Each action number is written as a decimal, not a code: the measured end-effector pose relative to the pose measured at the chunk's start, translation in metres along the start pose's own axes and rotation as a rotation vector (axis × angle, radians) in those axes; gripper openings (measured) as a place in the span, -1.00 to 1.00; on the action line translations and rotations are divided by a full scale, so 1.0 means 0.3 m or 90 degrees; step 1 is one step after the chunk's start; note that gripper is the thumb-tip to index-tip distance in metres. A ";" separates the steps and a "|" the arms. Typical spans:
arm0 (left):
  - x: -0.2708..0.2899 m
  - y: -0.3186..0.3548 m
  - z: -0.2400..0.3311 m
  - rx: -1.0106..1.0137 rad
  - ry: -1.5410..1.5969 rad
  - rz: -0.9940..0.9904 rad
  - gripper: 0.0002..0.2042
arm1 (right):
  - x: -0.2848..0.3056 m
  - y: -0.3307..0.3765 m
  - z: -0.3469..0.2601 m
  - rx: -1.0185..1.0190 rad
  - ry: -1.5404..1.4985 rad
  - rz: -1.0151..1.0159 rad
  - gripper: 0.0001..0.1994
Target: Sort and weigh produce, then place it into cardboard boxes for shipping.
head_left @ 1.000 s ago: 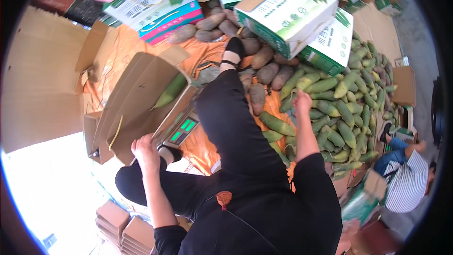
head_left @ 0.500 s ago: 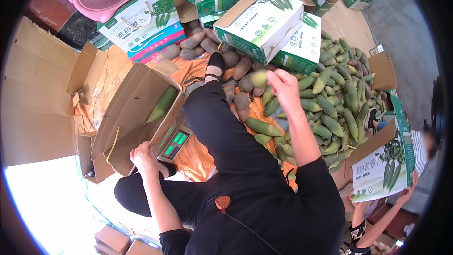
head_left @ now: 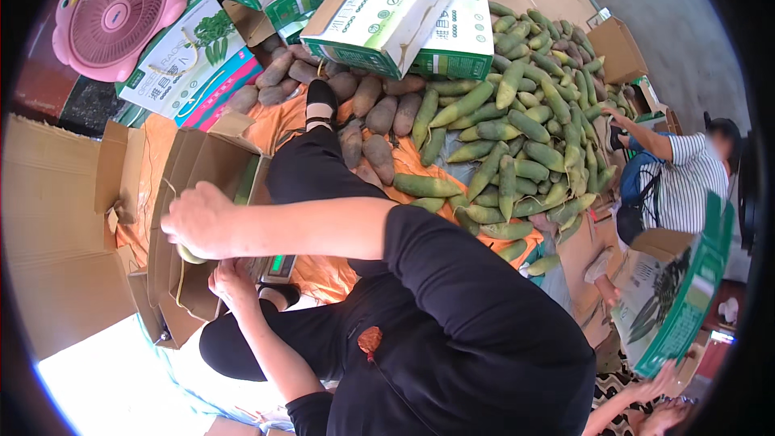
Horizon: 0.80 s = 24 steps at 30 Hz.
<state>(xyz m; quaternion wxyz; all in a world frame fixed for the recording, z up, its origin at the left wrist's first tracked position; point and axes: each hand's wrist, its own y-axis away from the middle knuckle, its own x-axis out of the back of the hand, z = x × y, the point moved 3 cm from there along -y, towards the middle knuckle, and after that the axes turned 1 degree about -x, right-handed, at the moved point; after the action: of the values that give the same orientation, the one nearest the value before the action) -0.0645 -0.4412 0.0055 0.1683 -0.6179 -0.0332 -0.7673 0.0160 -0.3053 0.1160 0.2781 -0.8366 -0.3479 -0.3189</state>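
Note:
My right hand (head_left: 198,222) reaches across my body and holds a pale green gourd (head_left: 190,255) over the open cardboard box (head_left: 206,165) on my left. Just below it, my left hand (head_left: 232,281) grips the near edge of that box, fingers curled. Beside this hand a small scale with a green display (head_left: 278,263) shows from under my right arm. A heap of long green gourds (head_left: 517,137) lies on the orange sheet (head_left: 323,270) to my right. Brown tubers (head_left: 375,125) lie beyond my outstretched leg and black shoe (head_left: 320,105).
Printed green-and-white cartons (head_left: 387,8) are stacked at the back, next to a pink fan (head_left: 117,12). Flat cardboard (head_left: 56,218) lies to the left. A person in a striped shirt (head_left: 686,186) sits at the right by more cartons (head_left: 678,307). Another person's hand (head_left: 650,387) shows bottom right.
My right hand has left the gourd heap and swung across to the box on the left with a gourd in it. My left hand stayed at the box edge.

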 end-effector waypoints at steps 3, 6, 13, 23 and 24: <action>-0.031 0.025 -0.071 0.041 0.029 -0.035 -0.88 | -0.038 0.047 -0.030 0.033 -0.045 -0.045 -0.80; -0.017 0.021 -0.059 0.032 0.024 -0.048 -0.90 | 0.060 0.116 0.025 0.054 -0.208 0.037 -0.81; 0.004 0.026 -0.045 0.013 -0.061 -0.024 -0.84 | 0.298 0.399 0.477 -0.193 -0.180 0.271 -0.84; -0.041 0.004 -0.022 0.005 -0.068 -0.034 -0.85 | -0.084 1.274 1.353 -0.886 -0.255 0.275 -0.84; -0.027 0.020 -0.040 0.029 -0.082 -0.036 -0.84 | -0.105 1.271 1.328 -0.944 -0.382 0.387 -0.89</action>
<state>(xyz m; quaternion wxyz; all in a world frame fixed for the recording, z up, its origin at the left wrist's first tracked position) -0.0725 -0.4483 -0.0059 0.1585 -0.6610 -0.0789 -0.7292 0.4236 -0.2741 -0.2555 -0.3716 -0.9083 0.1310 -0.1407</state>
